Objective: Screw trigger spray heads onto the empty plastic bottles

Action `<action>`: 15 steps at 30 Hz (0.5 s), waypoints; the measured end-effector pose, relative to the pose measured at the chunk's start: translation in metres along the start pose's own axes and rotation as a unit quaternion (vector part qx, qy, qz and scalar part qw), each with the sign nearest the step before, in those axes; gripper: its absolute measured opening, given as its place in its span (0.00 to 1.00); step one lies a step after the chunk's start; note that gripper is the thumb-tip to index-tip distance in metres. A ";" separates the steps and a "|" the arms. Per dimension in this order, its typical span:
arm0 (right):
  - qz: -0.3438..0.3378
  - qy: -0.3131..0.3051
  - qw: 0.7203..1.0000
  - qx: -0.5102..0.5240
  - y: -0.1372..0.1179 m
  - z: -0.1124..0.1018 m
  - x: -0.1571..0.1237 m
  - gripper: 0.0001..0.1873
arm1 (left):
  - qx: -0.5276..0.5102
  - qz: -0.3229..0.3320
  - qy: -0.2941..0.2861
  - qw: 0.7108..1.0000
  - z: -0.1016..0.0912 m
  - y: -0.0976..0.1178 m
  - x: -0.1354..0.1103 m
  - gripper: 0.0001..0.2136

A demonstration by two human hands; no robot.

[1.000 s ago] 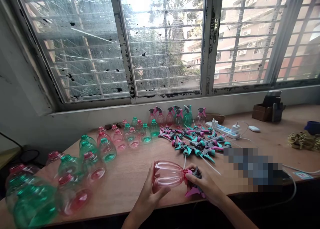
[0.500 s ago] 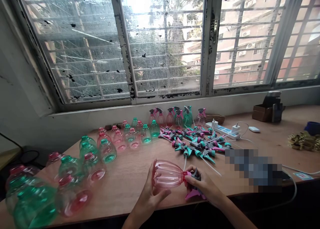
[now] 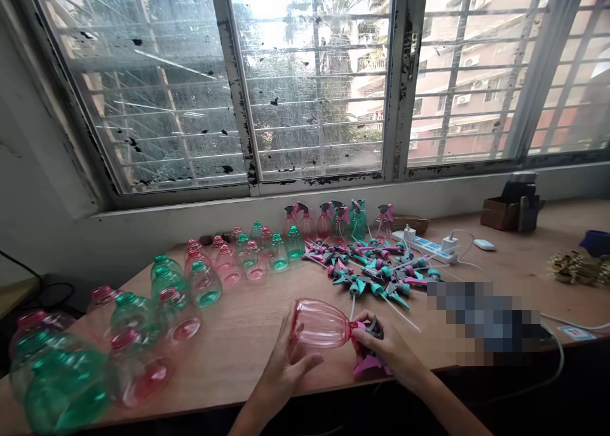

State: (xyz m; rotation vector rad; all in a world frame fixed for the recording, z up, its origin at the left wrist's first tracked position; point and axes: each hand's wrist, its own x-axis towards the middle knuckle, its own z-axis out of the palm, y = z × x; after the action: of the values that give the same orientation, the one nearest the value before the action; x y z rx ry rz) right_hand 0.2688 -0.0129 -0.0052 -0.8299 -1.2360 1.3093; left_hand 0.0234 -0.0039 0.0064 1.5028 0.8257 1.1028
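A clear pink bottle (image 3: 320, 325) lies sideways in the air over the table's front edge, its neck pointing right. Its base end rests in my left hand (image 3: 284, 360), fingers behind it and thumb below, apart from the bottle's side. At the neck, my right hand (image 3: 381, 344) has its fingers closed round a pink and grey spray head (image 3: 369, 363), whose pink trigger points down. The spray head's collar meets the neck; how far it is screwed on is hidden by the fingers. Beyond the hands lies a pile of loose spray heads (image 3: 379, 271) with thin tubes.
Several open pink and green bottles (image 3: 204, 283) stand along the left. Bottles with spray heads (image 3: 325, 220) stand at the back under the window. A power strip (image 3: 424, 246), a pixelated dark object (image 3: 486, 321) with a cable, and a brown box (image 3: 498, 213) are on the right.
The pink bottle has turned a little about its long axis, and its base end sits slightly higher. Both hands keep nearly the same place.
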 end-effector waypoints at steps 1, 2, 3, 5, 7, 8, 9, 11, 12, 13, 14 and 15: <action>0.000 -0.006 1.000 -0.010 0.000 0.000 0.000 0.20 | 0.001 0.001 0.002 1.000 0.001 0.004 0.001 0.45; 0.000 -0.012 1.000 -0.019 0.001 0.000 0.000 0.20 | -0.001 0.005 0.003 1.000 0.002 0.008 0.002 0.43; 0.000 -0.016 1.000 -0.025 0.001 0.000 0.000 0.20 | -0.005 0.010 0.004 1.000 0.003 0.012 0.002 0.41; -0.001 -0.014 1.000 -0.021 0.001 -0.001 -0.001 0.20 | -0.019 0.014 0.008 1.000 0.004 0.015 0.004 0.40; -0.002 -0.004 1.000 -0.003 0.001 -0.001 -0.001 0.19 | -0.033 0.003 0.017 0.999 0.002 0.012 0.005 0.43; -0.003 -0.001 1.000 0.007 0.000 -0.001 0.000 0.19 | -0.041 -0.001 0.021 0.999 0.001 0.008 0.005 0.44; -0.004 0.001 1.000 0.015 0.000 -0.001 0.000 0.19 | -0.050 0.000 0.023 0.998 -0.001 0.004 0.006 0.45; -0.006 0.001 1.000 0.027 0.000 -0.001 0.000 0.18 | -0.067 0.015 0.018 0.997 -0.004 -0.005 0.007 0.46; -0.006 0.001 1.000 0.030 -0.001 -0.001 0.000 0.18 | -0.073 0.025 0.012 0.997 -0.005 -0.009 0.007 0.46; -0.005 0.002 0.999 0.032 -0.001 0.000 0.000 0.18 | -0.075 0.032 0.008 0.997 -0.005 -0.012 0.007 0.46; -0.006 0.003 0.999 0.032 -0.001 0.000 -0.001 0.19 | -0.074 0.037 0.004 0.997 -0.005 -0.013 0.006 0.45; -0.006 0.003 1.000 0.029 -0.002 0.001 -0.002 0.19 | -0.071 0.039 0.003 0.997 -0.005 -0.013 0.006 0.45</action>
State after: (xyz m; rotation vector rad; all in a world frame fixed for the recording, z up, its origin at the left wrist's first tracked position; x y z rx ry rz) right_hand 0.2689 -0.0148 -0.0037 -0.7833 -1.1911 1.3249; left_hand 0.0209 0.0058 -0.0049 1.4239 0.6824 1.1982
